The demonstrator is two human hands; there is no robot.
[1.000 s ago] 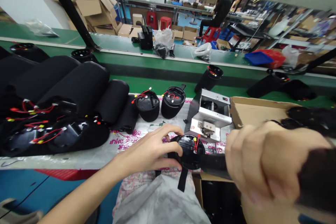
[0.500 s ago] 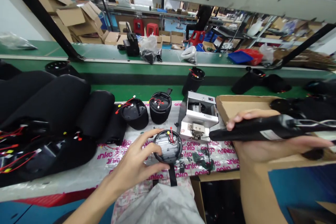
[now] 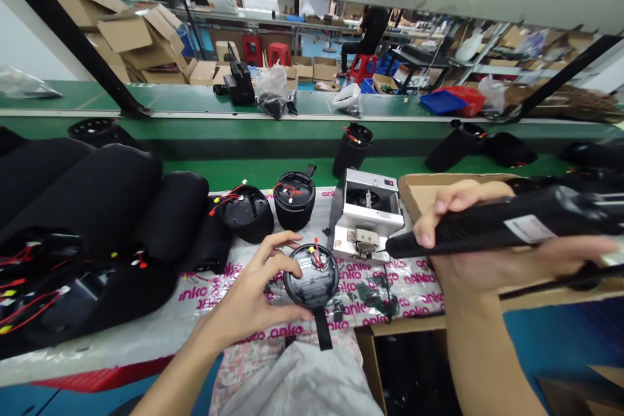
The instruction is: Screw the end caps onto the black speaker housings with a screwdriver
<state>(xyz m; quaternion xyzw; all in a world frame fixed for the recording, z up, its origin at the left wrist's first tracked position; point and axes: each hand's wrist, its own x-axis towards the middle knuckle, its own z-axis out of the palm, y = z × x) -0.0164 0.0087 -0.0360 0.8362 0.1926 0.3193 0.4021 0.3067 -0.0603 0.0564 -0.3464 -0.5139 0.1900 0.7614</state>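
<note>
My left hand curves round the rim of a round black cylindrical housing, thumb at its near side and fingers at its left and far side. The housing's open end faces up, showing a grey ribbed inside, short red wires with small connectors and a black strap at the near edge. In my right hand is a black electric screwdriver, lying nearly level and pointing left. Its tip end is at the front of a silver screw feeder; whether a screw sits on the bit cannot be made out.
Two similar housings with wires, a left one and a right one, stand behind my left hand. Several black fabric-covered cylinders are heaped at left. A cardboard tray lies at right. Across the bench, a person sits on a red stool.
The screwdriver's body has tilted and its rear has shifted right, while its tip stays by the feeder. My left fingers have shifted slightly on the housing's rim.
</note>
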